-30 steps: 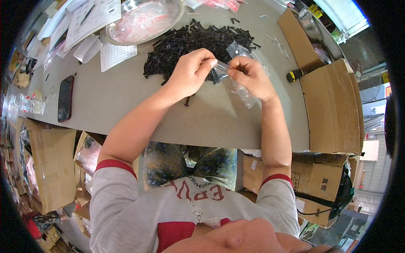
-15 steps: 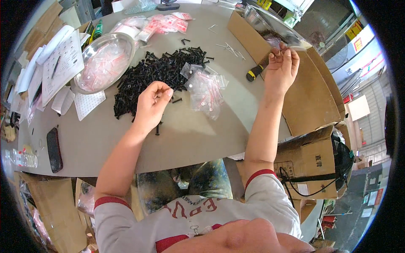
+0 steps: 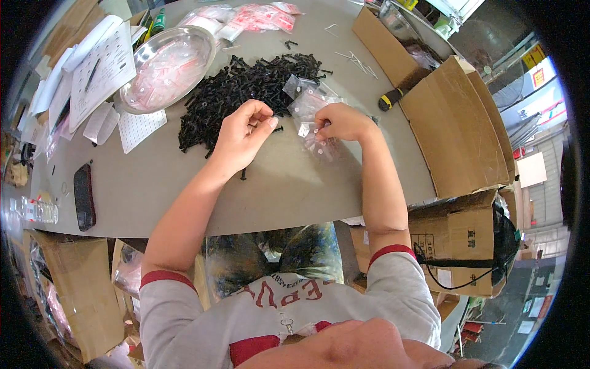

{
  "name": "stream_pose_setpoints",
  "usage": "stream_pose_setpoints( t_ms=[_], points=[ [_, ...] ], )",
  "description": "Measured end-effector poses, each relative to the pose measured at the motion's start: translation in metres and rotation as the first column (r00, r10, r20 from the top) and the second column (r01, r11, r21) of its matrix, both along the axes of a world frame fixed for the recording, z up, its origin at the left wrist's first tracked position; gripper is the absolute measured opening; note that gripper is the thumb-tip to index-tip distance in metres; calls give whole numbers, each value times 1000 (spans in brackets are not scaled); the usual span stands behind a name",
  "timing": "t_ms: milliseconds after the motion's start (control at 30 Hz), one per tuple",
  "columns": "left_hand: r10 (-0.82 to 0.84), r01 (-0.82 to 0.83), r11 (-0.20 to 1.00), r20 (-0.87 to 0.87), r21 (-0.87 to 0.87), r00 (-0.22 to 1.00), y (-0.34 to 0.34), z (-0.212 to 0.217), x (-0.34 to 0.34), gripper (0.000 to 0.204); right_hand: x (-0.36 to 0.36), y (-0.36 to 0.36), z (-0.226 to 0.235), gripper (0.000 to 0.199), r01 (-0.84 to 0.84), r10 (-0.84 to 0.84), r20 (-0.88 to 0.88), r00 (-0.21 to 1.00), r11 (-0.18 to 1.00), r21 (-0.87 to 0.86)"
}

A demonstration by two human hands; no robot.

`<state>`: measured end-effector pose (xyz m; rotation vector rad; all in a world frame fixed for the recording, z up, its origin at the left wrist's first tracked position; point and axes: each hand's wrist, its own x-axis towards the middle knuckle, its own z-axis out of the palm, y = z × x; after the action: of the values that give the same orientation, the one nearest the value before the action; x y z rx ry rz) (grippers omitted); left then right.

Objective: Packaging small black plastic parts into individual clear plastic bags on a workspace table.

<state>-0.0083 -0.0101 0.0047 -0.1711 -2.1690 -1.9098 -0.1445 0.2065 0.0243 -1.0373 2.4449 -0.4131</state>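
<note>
A heap of black screws [image 3: 236, 92] lies on the grey table [image 3: 184, 190]. My left hand [image 3: 243, 136] is at the heap's near edge, fingers pinched together on what looks like a few black screws. My right hand [image 3: 341, 122] rests on a small pile of clear plastic bags [image 3: 313, 120] just right of the heap and grips one of them. One loose black screw [image 3: 244, 174] lies below my left hand.
A steel bowl [image 3: 166, 64] with pink-and-clear bags stands at the back left beside paper sheets [image 3: 101, 71]. A black phone [image 3: 83, 197] lies at the left edge. Open cardboard boxes [image 3: 455, 123] and a yellow-black screwdriver [image 3: 391, 98] are to the right. More bags [image 3: 258, 15] lie far back.
My right hand has come back from the cardboard box on the right to the clear bags. My left hand has closed its fingers at the screw heap.
</note>
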Motion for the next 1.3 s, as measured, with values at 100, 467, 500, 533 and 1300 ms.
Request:
stream_pose_setpoints(
  t_ms=[100,467,500,533,1300],
  points=[
    [-17,17,999,24,-27,1000,0,-2,0,13,-1,6,3,22,-61,59,-17,998,987,-148],
    [-139,129,981,56,148,989,7,-16,-1,28,43,-28,20,9,160,158,464,871,803,-574],
    [-187,154,958,119,241,975,5,-12,-1,29,44,-28,19,8,145,178,474,863,810,-569],
    [-126,87,951,117,295,985,10,-5,2,17,35,-23,17,17,110,172,472,865,852,-512],
    [107,-118,912,49,393,993,-2,2,-5,17,-35,194,135,53,226,-890,-406,-208,360,-905]
  ],
)
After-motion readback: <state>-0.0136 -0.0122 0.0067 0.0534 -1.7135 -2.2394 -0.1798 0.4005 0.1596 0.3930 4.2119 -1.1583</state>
